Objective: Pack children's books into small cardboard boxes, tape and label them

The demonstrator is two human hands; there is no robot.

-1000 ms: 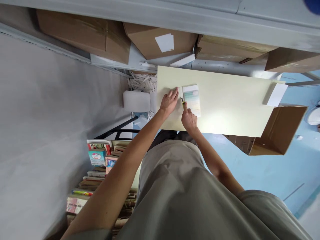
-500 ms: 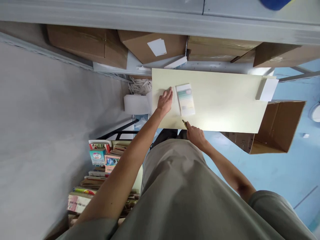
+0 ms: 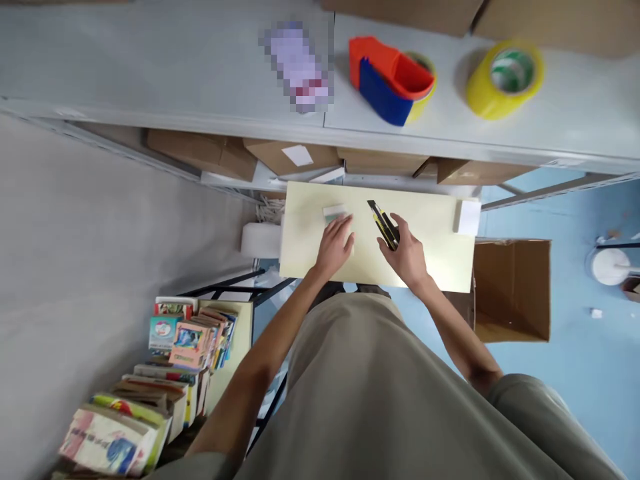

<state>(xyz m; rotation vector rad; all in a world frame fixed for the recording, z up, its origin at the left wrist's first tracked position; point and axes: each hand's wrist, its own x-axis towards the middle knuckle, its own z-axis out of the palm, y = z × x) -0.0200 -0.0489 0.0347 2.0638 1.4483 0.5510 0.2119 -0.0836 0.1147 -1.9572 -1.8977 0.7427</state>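
My left hand (image 3: 336, 248) lies over a small white-and-green booklet (image 3: 334, 212), its fingers stretched out and fairly flat. Most of the booklet is hidden beneath that hand; only its far end shows. To the right, my right hand (image 3: 407, 259) holds a black-and-yellow utility knife (image 3: 384, 225) between thumb and fingers. The knife's tip points away from me and to the left. Both hands are above a pale cream board table (image 3: 435, 257).
A white block-like stack (image 3: 469, 217) sits at the table's right end. Beyond is a grey shelf (image 3: 200, 80) with a red-and-blue tape dispenser (image 3: 385, 80) and yellow tape roll (image 3: 504, 79). An open carton (image 3: 513, 290) stands right; books (image 3: 113, 440) stand lower left.
The view has shifted, showing more of the upper shelf. My right hand has moved forward with the knife, away from the table's near edge. My left hand now covers most of the booklet.
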